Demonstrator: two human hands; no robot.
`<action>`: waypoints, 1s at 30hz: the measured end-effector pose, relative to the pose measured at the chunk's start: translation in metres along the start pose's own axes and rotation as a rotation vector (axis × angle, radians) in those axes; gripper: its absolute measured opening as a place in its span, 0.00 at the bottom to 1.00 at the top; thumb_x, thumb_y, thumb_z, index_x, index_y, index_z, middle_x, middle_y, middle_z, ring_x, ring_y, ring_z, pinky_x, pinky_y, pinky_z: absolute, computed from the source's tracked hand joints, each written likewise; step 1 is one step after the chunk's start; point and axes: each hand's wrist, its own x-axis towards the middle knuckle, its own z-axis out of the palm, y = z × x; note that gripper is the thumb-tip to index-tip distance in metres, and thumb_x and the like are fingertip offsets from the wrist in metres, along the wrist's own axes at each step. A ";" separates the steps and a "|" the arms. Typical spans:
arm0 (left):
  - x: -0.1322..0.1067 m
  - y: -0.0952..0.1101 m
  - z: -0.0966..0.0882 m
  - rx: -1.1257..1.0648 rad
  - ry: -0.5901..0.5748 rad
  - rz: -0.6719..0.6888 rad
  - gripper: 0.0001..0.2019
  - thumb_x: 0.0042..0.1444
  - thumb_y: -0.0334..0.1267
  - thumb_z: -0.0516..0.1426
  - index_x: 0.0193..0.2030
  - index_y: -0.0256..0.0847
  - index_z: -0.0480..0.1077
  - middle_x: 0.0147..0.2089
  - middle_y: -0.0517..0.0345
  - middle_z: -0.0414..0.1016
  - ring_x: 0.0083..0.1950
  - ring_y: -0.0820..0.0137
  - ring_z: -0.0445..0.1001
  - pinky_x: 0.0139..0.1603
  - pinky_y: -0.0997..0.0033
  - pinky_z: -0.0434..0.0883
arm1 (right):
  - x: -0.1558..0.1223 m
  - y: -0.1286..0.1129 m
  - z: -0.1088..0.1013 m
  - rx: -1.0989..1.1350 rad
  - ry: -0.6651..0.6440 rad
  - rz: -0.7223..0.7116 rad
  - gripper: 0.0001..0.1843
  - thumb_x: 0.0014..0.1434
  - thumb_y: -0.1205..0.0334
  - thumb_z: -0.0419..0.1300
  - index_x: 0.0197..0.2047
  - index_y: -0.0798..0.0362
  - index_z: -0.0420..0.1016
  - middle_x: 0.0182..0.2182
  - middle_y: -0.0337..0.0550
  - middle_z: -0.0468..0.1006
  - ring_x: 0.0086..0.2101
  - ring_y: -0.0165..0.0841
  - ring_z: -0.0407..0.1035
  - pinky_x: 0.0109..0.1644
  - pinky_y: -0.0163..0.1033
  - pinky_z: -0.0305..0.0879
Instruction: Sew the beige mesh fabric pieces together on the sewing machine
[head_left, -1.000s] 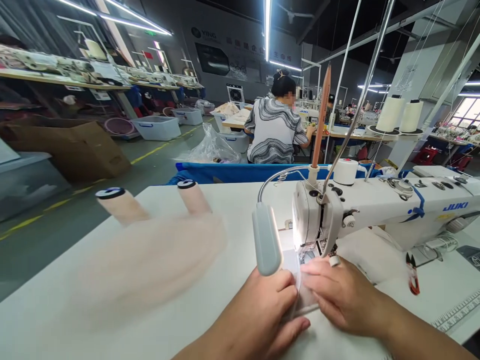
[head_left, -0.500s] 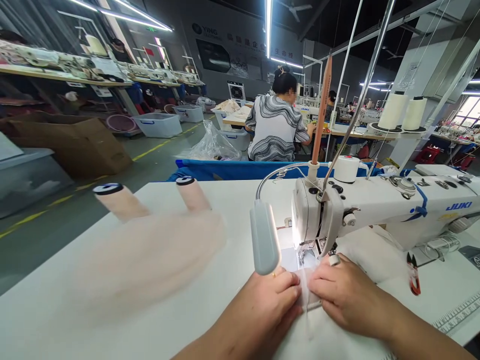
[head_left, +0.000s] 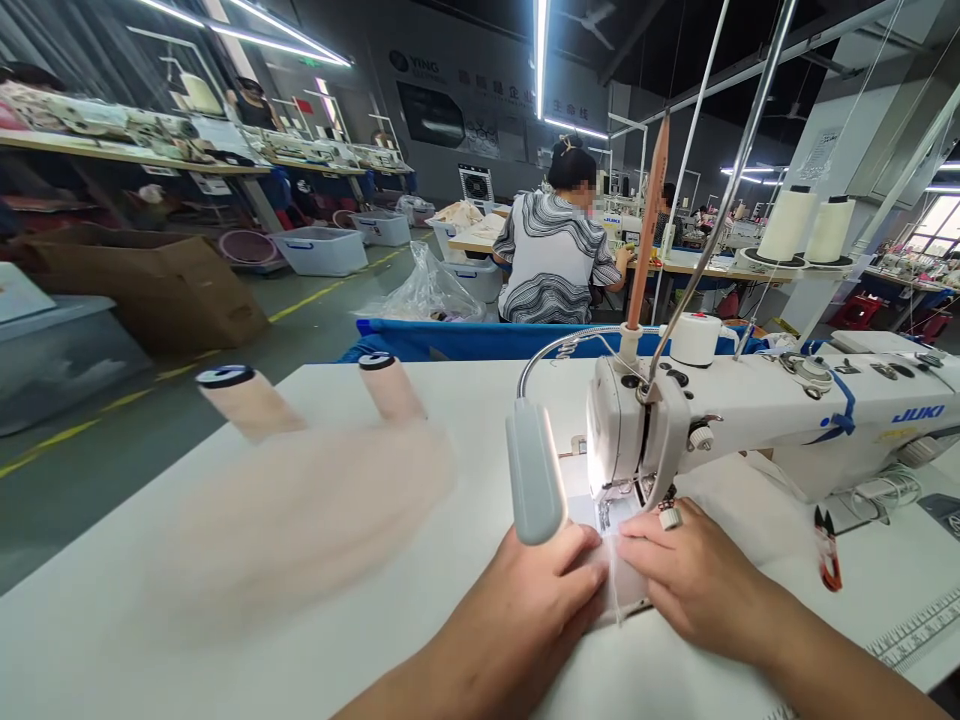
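A white Juki sewing machine [head_left: 750, 420] stands on the white table [head_left: 450, 420]. A small piece of white fabric [head_left: 624, 585] lies under its needle area. My left hand [head_left: 536, 610] rests flat on the fabric's left side, fingers stretched toward the presser foot. My right hand [head_left: 694, 580] presses the fabric's right side with fingers together and flat, close beside the needle. A grey lamp head [head_left: 534, 480] on a flexible arm hangs just above my left hand.
A pale pink sheer fabric pile [head_left: 300, 520] and two pink thread cones [head_left: 247, 400] sit at the table's left. Red snips [head_left: 825, 550] lie at the right. Two white thread cones [head_left: 802, 228] stand behind the machine. A person in a striped top [head_left: 551, 255] sits ahead.
Both hands have slid the fabric slightly forward toward the needle; my left fingers lie flatter now. The view has shifted a little.
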 end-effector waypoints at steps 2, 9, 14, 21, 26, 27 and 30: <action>0.002 0.005 -0.007 -0.021 -0.039 0.042 0.15 0.70 0.28 0.51 0.35 0.45 0.76 0.39 0.53 0.79 0.39 0.62 0.76 0.42 0.59 0.72 | 0.000 -0.003 -0.004 -0.008 -0.025 -0.039 0.12 0.62 0.76 0.60 0.43 0.49 0.76 0.43 0.43 0.82 0.42 0.41 0.68 0.50 0.45 0.66; 0.004 0.009 -0.014 -0.084 -0.167 -0.072 0.10 0.66 0.26 0.54 0.38 0.43 0.73 0.39 0.56 0.78 0.40 0.62 0.75 0.43 0.58 0.69 | 0.000 -0.010 -0.016 -0.019 -0.060 -0.027 0.06 0.66 0.68 0.63 0.37 0.49 0.72 0.36 0.40 0.78 0.38 0.39 0.66 0.46 0.44 0.63; -0.007 0.007 -0.003 -0.159 -0.232 -0.216 0.12 0.58 0.37 0.68 0.46 0.46 0.72 0.44 0.57 0.74 0.42 0.59 0.71 0.46 0.56 0.66 | -0.001 -0.006 -0.008 -0.005 -0.028 -0.050 0.09 0.74 0.62 0.63 0.38 0.49 0.72 0.37 0.38 0.79 0.38 0.37 0.68 0.46 0.44 0.62; -0.002 0.015 0.008 -0.142 -0.058 -0.218 0.03 0.67 0.35 0.61 0.43 0.45 0.69 0.43 0.57 0.72 0.41 0.60 0.68 0.47 0.56 0.63 | 0.004 -0.005 0.004 0.290 0.187 0.040 0.15 0.76 0.66 0.55 0.33 0.49 0.67 0.31 0.36 0.77 0.34 0.34 0.68 0.49 0.42 0.63; 0.005 0.016 0.006 -0.087 0.137 -0.101 0.15 0.73 0.26 0.45 0.37 0.43 0.66 0.35 0.58 0.70 0.35 0.63 0.64 0.42 0.60 0.59 | 0.004 -0.008 0.002 0.344 0.204 0.039 0.12 0.76 0.66 0.57 0.37 0.49 0.71 0.32 0.36 0.80 0.34 0.34 0.70 0.54 0.44 0.64; 0.005 0.016 0.005 -0.085 0.155 -0.083 0.15 0.73 0.26 0.45 0.37 0.44 0.66 0.35 0.59 0.70 0.35 0.64 0.64 0.42 0.60 0.59 | 0.004 -0.009 0.001 0.337 0.209 0.028 0.11 0.75 0.66 0.58 0.37 0.49 0.72 0.34 0.37 0.80 0.35 0.34 0.71 0.55 0.44 0.64; 0.002 0.016 0.001 -0.100 0.140 -0.051 0.15 0.71 0.24 0.46 0.37 0.44 0.66 0.37 0.59 0.72 0.36 0.65 0.66 0.44 0.59 0.59 | 0.004 -0.010 0.000 0.318 0.211 -0.031 0.10 0.75 0.67 0.58 0.38 0.49 0.72 0.39 0.38 0.82 0.39 0.35 0.73 0.54 0.43 0.64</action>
